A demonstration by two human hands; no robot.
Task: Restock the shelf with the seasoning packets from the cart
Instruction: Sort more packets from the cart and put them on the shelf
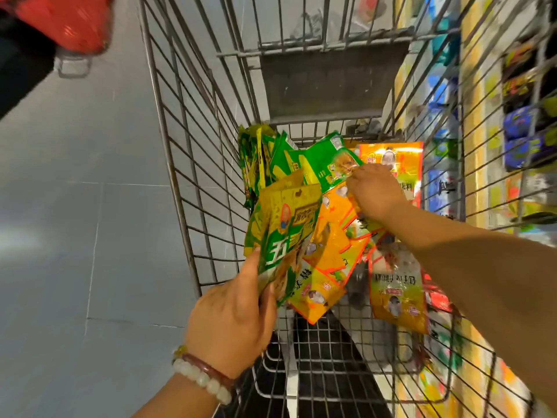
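A wire shopping cart (180, 188) fills the middle of the head view. Inside it lie several seasoning packets, green ones (280, 158) at the back left and orange ones (394, 291) at the right. My left hand (232, 321) holds a small stack of green and yellow packets (286, 227) at the cart's near left. My right hand (373, 191) reaches deep into the cart, its fingers pinching the corner of a green packet (328, 161) that lies on the pile.
The shelf (488, 122) with colourful packaged goods runs along the right side, seen through the cart's wires. Grey tiled floor (75, 206) lies to the left. A red object (66, 22) sits at the top left corner.
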